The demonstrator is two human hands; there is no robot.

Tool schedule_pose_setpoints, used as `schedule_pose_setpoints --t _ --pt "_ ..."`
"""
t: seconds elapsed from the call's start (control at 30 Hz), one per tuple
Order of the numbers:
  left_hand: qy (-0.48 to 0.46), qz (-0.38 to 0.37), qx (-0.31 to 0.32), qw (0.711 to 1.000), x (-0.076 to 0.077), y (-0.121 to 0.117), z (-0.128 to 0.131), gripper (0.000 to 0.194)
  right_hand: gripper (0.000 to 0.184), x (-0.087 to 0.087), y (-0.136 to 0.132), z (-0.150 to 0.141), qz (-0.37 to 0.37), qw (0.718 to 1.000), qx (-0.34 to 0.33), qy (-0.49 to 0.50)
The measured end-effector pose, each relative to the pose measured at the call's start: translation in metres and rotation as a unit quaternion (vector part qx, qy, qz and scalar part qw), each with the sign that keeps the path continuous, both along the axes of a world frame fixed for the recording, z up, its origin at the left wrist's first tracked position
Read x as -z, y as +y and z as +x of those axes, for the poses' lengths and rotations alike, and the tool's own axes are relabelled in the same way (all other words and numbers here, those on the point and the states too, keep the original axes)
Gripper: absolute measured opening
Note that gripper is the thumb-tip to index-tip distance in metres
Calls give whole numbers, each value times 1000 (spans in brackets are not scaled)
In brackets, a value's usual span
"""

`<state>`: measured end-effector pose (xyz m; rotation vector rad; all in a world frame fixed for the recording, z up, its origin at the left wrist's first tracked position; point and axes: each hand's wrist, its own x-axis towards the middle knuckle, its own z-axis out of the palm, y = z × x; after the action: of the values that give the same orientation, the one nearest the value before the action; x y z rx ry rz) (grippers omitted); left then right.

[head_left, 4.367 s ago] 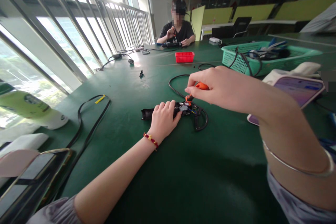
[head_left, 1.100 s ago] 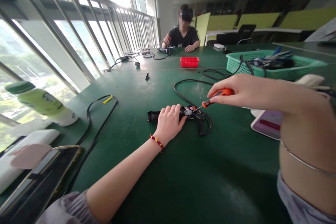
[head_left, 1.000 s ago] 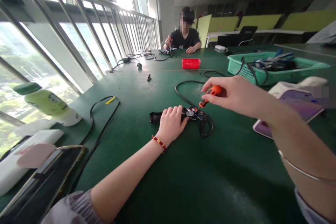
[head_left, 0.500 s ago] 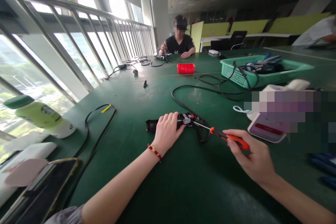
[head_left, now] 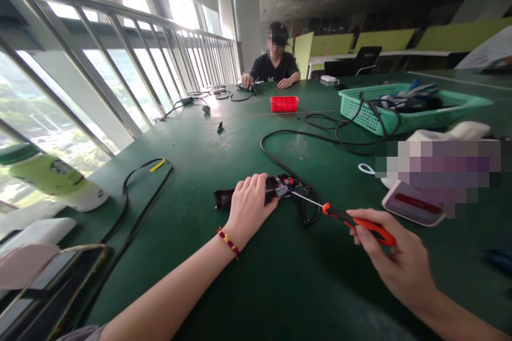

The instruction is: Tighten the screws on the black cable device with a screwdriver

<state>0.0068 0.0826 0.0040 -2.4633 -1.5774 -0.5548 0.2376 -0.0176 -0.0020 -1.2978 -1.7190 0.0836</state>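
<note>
My left hand (head_left: 248,202) is wrapped over a black, tube-shaped corded device (head_left: 224,199) and holds it against the green table. At the device's right end the inside is exposed, with a grey part, a bit of orange and thin wires. Between the fingers of my right hand (head_left: 406,261) is an orange-and-black screwdriver (head_left: 356,220), its shaft slanting up and left. The screwdriver's tip meets the exposed end near the grey part; whether it sits in a screw I cannot tell. A black cord (head_left: 276,155) loops from behind that end.
A green basket (head_left: 362,112) of tangled items stands at the right back, near a red tray (head_left: 284,104). A phone-like object (head_left: 416,203) lies at right. On the left are a bottle (head_left: 60,178), a phone (head_left: 52,293) and a cable (head_left: 146,205). A person (head_left: 276,66) sits opposite.
My right hand and the screwdriver have shifted slightly right and down in the view. The device and my left hand appear a little further left. Across the table, the person's raised hand has come down.
</note>
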Motion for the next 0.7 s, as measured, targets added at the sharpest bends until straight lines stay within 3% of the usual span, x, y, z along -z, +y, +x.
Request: schedule_pose_setpoints --t 0.43,0.7 --pt "15 -5 -1 1000 -1 1 1 31 17 2 1 -1 -78 996 1 38" --pt "16 1 -1 1000 1 1 1 33 15 3 -5 1 -45 997 30 56"
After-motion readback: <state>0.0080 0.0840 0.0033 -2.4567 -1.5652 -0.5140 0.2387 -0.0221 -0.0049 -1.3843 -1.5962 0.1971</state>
